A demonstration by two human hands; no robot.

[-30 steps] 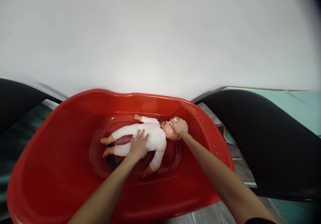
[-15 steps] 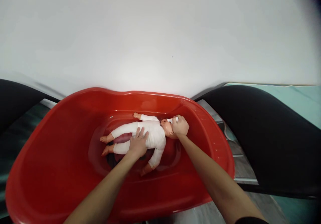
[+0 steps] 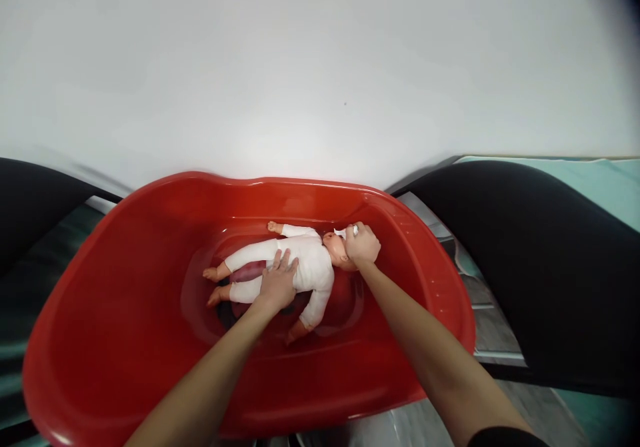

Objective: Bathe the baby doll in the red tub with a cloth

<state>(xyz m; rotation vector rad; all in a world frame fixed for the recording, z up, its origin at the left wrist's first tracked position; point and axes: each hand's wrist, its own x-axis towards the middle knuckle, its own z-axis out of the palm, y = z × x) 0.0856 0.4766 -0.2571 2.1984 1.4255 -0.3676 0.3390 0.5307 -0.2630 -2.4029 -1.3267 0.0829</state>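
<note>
A baby doll (image 3: 315,263) in white clothing lies on its back in a red baby bathtub (image 3: 100,327), feet to the left and head to the right. My left hand (image 3: 279,283) rests flat on the doll's lower body with its fingers spread. Over the doll's upper face, my right hand (image 3: 363,243) is closed around a small white cloth or wipe (image 3: 341,232). Most of that white piece is hidden by my fingers, and the hand covers part of the doll's head.
A black chair-like surface (image 3: 565,267) stands right of the tub, and another black one (image 3: 45,200) is on the left. Behind the tub rises a white wall (image 3: 320,87). Pale green material (image 3: 615,180) shows at the far right.
The view has shifted slightly, so the tub appears a little further right. My right hand stays at the doll's face with the white piece; my left hand keeps its place on the body.
</note>
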